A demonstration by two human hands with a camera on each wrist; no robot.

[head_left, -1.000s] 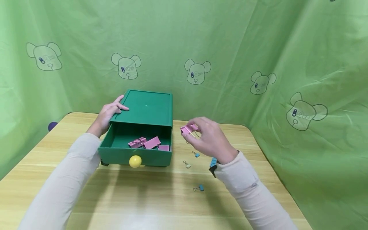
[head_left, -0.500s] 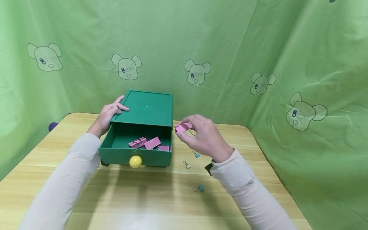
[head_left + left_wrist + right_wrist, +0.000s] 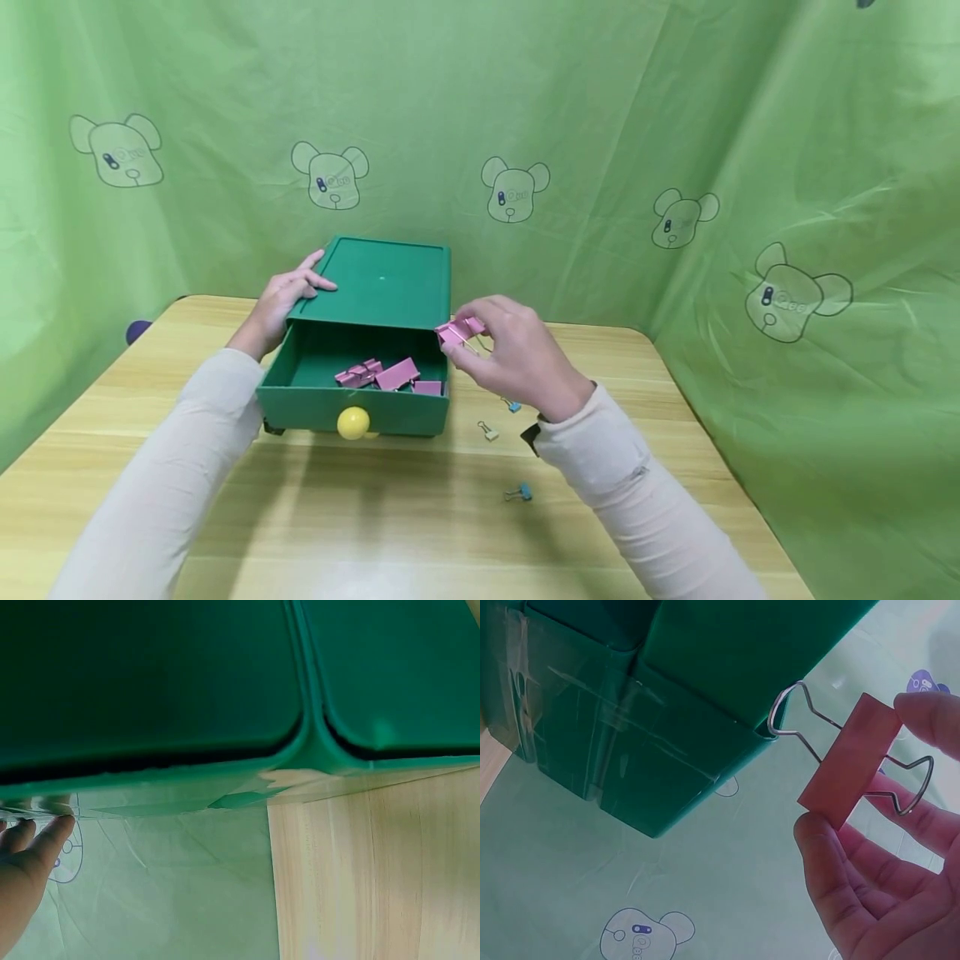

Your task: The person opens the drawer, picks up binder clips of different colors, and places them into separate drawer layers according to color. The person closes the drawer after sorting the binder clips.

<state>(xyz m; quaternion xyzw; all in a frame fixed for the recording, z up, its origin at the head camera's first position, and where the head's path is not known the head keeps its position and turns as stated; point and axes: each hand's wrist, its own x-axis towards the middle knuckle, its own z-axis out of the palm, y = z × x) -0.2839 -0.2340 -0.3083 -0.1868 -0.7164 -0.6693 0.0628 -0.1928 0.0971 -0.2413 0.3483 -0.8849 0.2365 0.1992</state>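
Observation:
A green drawer box [image 3: 386, 279] stands on the table with its drawer [image 3: 300, 408] pulled out toward me, a round yellow knob [image 3: 352, 423] on its front. Several pink binder clips [image 3: 397, 375] lie inside, near the drawer's front wall. My left hand [image 3: 279, 307] rests on the upper left edge of the box, fingers spread over the top. Between thumb and fingers my right hand [image 3: 521, 350] pinches another pink binder clip [image 3: 851, 761] by its ends, wire handles sticking out both ways. That clip overlaps the box's front right corner in the head view.
Right of the drawer lie a pale yellow binder clip [image 3: 489, 432], a small blue binder clip [image 3: 513, 406] partly behind the right hand, and another blue one [image 3: 523, 492] nearer me. Green curtains [image 3: 600, 125] enclose the wooden table [image 3: 600, 533] at back and sides.
My right hand has moved left with the pink binder clip, from beside the box up to its front right corner. The left hand, the box and the clips in the drawer stay put.

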